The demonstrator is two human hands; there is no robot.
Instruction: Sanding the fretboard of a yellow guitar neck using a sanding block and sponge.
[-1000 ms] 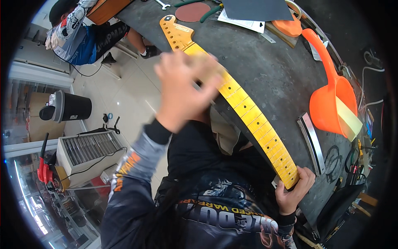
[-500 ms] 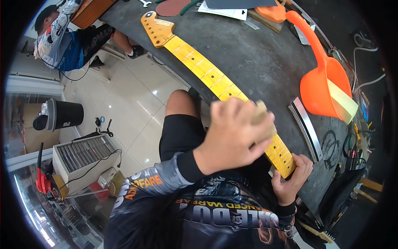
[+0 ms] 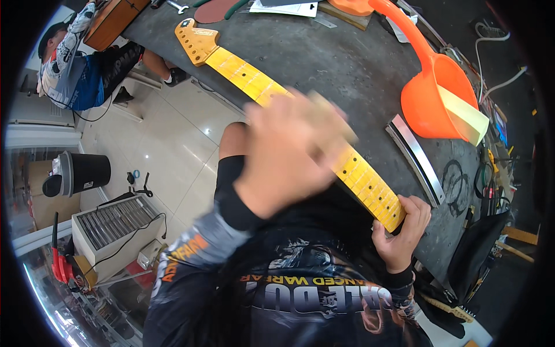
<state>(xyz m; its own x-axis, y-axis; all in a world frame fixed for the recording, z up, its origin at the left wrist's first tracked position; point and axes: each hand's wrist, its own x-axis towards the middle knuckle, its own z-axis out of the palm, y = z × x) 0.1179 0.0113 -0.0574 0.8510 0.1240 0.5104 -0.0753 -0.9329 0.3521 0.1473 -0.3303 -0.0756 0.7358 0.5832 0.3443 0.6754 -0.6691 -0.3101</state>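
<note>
A guitar neck [image 3: 361,179] with a yellow fretboard, dark dot markers and a wooden headstock [image 3: 195,41] lies slantwise along the bench edge, headstock at the far left. My left hand [image 3: 283,150], smeared by motion, is closed on a tan block [image 3: 335,118] over the middle of the fretboard. Hand and block hide that stretch of frets; whether the block touches them I cannot tell. At the near right, my right hand [image 3: 403,234] grips the neck's heel end, thumb on one side and fingers on the other.
An orange dipper [image 3: 417,101] holding a pale yellow block [image 3: 462,118] stands on the dark bench [image 3: 352,75]. Nearer lies a metal-faced bar [image 3: 416,159]. Another person [image 3: 75,75] sits at far left beside a brown guitar body [image 3: 115,23]. A black bin [image 3: 87,172] is on the floor.
My left hand has slid with the tan block along the neck toward the headstock, baring the frets nearer the heel. My right hand keeps its grip. The whole view has shifted slightly.
</note>
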